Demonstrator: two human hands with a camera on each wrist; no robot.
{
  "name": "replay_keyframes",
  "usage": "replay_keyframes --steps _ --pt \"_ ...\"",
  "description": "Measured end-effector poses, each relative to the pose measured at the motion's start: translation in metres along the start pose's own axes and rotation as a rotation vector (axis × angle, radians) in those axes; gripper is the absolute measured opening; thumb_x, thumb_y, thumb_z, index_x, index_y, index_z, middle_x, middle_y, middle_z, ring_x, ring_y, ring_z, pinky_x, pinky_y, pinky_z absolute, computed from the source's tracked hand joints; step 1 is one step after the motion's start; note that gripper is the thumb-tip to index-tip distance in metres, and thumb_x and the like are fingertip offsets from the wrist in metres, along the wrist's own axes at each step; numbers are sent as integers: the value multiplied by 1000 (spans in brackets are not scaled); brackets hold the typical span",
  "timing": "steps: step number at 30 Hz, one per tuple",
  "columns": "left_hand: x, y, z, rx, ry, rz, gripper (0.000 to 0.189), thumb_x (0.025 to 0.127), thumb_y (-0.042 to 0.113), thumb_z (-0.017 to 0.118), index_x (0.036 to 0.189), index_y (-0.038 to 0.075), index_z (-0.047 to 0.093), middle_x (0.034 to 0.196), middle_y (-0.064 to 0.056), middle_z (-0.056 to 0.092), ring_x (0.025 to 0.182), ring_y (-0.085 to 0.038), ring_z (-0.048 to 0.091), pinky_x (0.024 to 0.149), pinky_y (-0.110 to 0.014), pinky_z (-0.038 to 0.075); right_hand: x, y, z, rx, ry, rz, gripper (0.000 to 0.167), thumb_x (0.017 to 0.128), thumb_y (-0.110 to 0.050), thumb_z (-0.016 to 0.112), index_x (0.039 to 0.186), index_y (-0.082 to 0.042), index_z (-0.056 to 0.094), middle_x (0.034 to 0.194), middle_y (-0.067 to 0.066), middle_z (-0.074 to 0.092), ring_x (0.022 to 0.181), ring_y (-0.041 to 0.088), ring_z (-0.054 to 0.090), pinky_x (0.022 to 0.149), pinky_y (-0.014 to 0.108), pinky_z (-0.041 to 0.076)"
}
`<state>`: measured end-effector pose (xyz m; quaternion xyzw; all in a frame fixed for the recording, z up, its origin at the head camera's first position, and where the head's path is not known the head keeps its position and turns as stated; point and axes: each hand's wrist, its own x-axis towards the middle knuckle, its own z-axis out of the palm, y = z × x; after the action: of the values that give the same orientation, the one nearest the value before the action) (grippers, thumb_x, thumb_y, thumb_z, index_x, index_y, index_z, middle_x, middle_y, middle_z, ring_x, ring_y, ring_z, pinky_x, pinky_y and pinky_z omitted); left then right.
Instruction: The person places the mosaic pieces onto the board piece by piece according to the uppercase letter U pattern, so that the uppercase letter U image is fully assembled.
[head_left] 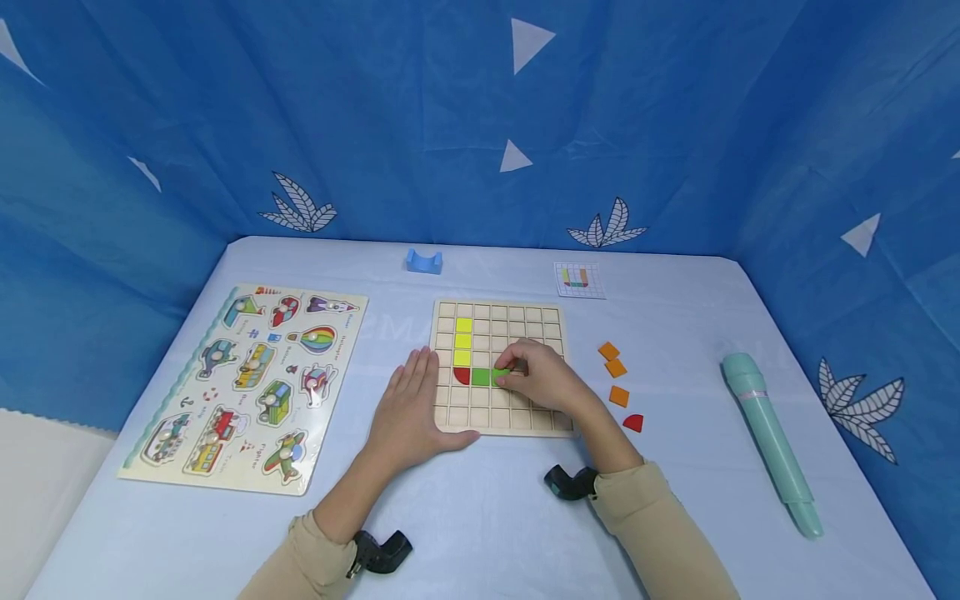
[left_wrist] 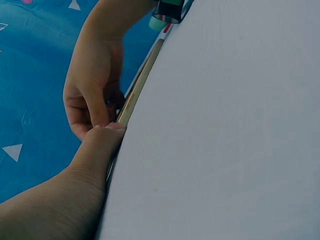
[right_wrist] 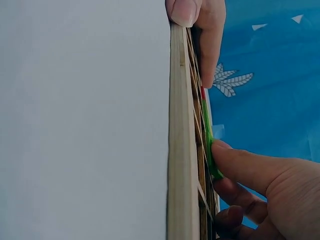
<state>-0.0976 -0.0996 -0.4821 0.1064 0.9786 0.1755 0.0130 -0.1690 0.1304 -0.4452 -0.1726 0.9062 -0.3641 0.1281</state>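
Note:
My right hand point(head_left: 546, 377) pinches a green square tile point(right_wrist: 216, 171) between thumb and fingertips, low over the wooden grid board point(head_left: 519, 418). Directly left of it a green square point(head_left: 480, 377) lies in a cell, and beside that a red quarter-round tile point(head_left: 462, 376). Several yellow squares point(head_left: 463, 341) run up a column above the red one. With straight fingers, my left hand point(head_left: 407, 414) lies along the board's left edge, its thumb point(right_wrist: 184, 12) against the front edge.
Right of the board lie orange squares point(head_left: 618, 396) and a red quarter-round piece point(head_left: 633, 423). A pattern card point(head_left: 580, 280) and a blue cradle-shaped block point(head_left: 424, 262) stand behind. A vehicle puzzle board point(head_left: 247, 392) is at left, a mint-green tube point(head_left: 772, 442) at right.

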Motion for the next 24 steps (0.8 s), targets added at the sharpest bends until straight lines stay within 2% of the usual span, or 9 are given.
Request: replay_keyframes --steps 8,17,24 --pt "0 0 -1 -8 -2 -1 135 66 88 60 158 0 12 167 -15 8 157 -27 4 126 -47 12 -2 0 -2 17 -9 -2 9 84 -19 80 93 -20 77 98 -6 65 84 15 54 73 30 47" --pt "0 0 1 -11 2 0 135 66 87 60 158 1 12 168 -14 8 157 -27 3 126 -47 13 -9 3 -9 12 -13 -8 20 87 -22 78 107 -21 74 92 -5 62 82 16 54 69 27 49" --pt "0 0 0 -13 4 -2 134 66 87 61 158 1 12 168 -13 8 157 -27 4 126 -47 13 -22 8 -25 28 -14 -8 22 89 -27 75 111 -21 71 95 -5 63 73 19 54 62 28 48"
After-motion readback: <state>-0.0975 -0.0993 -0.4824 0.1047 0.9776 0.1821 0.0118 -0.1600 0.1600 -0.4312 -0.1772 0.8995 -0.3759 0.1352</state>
